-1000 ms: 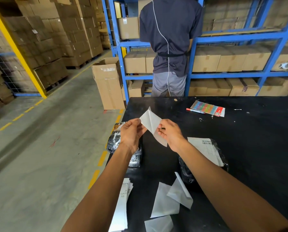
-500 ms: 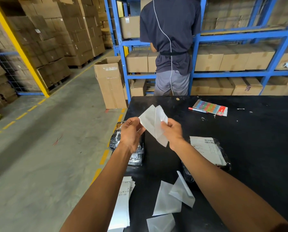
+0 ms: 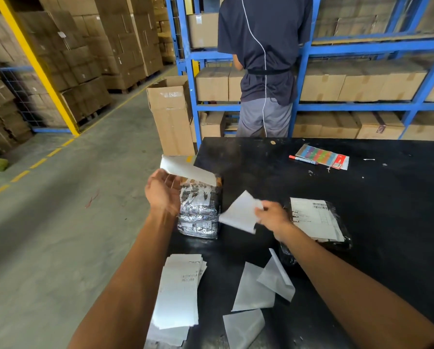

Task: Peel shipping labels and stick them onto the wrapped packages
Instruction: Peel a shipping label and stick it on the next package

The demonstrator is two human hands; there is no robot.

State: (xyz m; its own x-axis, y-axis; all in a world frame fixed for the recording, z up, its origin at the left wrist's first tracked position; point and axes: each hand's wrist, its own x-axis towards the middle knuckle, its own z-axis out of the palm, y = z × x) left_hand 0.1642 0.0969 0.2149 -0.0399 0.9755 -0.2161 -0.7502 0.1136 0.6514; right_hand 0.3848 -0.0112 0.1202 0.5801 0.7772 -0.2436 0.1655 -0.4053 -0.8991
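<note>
A peeled label (image 3: 188, 170) hangs from the worker's left hand (image 3: 163, 191), held at the fingertips just above an unlabelled silver pkg (image 3: 198, 212) at the table's (image 3: 362, 192) left edge, while the right hand (image 3: 273, 216) pinches the stripped backing (image 3: 239, 214) off to the side, near a 2nd pkg (image 3: 316, 222) already labelled. Next step, by the look of it: lay one edge down square on the pkg, then smooth across w/ the palm so no wrinkle or bubble sets. Half a sec ago both hands held label & backing together, mid-peel, in front of the chest; now the two sheets are apart.
</note>
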